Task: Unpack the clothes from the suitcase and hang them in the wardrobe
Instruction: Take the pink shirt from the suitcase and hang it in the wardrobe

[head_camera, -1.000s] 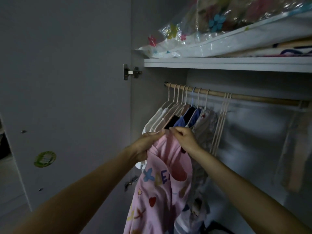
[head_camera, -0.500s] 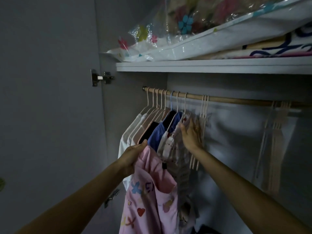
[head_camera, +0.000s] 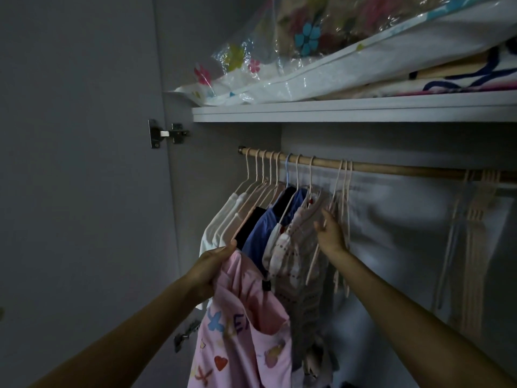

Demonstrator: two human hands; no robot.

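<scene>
1. Left hand (head_camera: 214, 266) gripping the pink garment (head_camera: 240, 329) by its top edge, fingers and thumb curled round the cloth. Held up near the rail, most likely so that the neck opening hangs free and ready for a hanger.
2. Pink garment dangling below that fist, in front of the hung clothes (head_camera: 268, 228), printed hearts and letters facing out; not yet on any hanger.
3. Right hand (head_camera: 330, 233) reaching in among the bare hangers (head_camera: 342, 197), fingers spread and fairly straight, touching or nearly touching the wires. No closed hold on any of them visible, though the far fingertips are partly lost in the dim light.
4. Bare hangers bunched just to the right of the hung clothes on the wooden rail (head_camera: 405, 169), with a second bunch of spare hangers (head_camera: 475, 208) well apart at the far right. The nearer bunch looks like the obvious pick, being beside the row already filled.
5. Hung clothes packed at the left end of the rail, close to the open wardrobe door (head_camera: 84, 191); suitcase not in view.
6. Shelf (head_camera: 349, 110) above the rail carrying a plastic-wrapped flowered bundle (head_camera: 307, 49), clear of the work below.
7. Step in hand, by the look of it: picking one free hanger for the pink garment. Likely snag: neighbouring wires lifting together when one is pulled off.
</scene>
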